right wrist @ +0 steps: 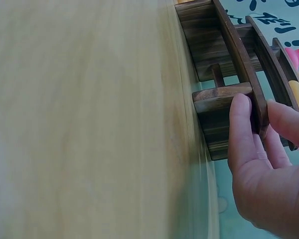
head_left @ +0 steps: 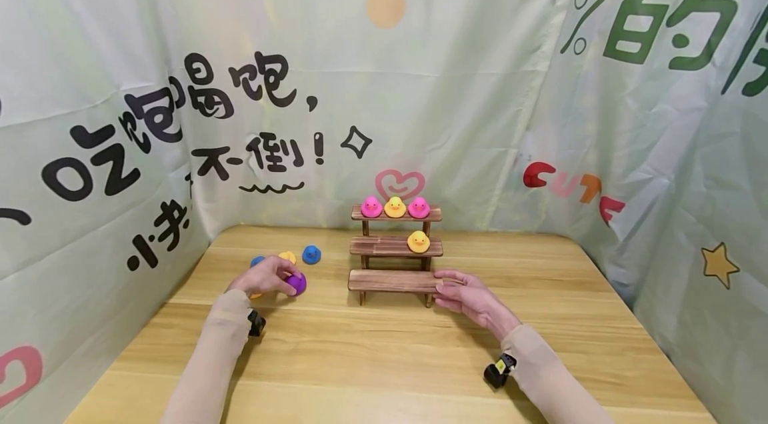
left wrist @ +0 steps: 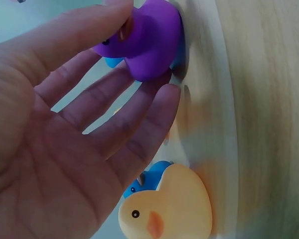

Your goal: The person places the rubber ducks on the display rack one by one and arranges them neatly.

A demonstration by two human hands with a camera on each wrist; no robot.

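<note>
My left hand (head_left: 264,276) pinches a purple rubber duck (head_left: 297,285) between thumb and fingers at the left of the table; the other fingers stretch loosely beneath in the left wrist view. Around that hand are a blue duck (head_left: 311,255), a yellow duck (head_left: 288,256) and, partly hidden, another blue duck (head_left: 257,261). A pale orange duck (left wrist: 182,201) stands below the palm. With thumb and fingers, my right hand (head_left: 474,297) grips the right end of the lowest step of a three-step wooden stand (head_left: 390,281).
Two pink ducks (head_left: 371,207) flank a yellow duck (head_left: 395,207) on the top step. Another yellow duck (head_left: 418,241) sits at the right of the middle step. Printed cloth (head_left: 456,111) hangs behind and beside the wooden table (head_left: 372,364).
</note>
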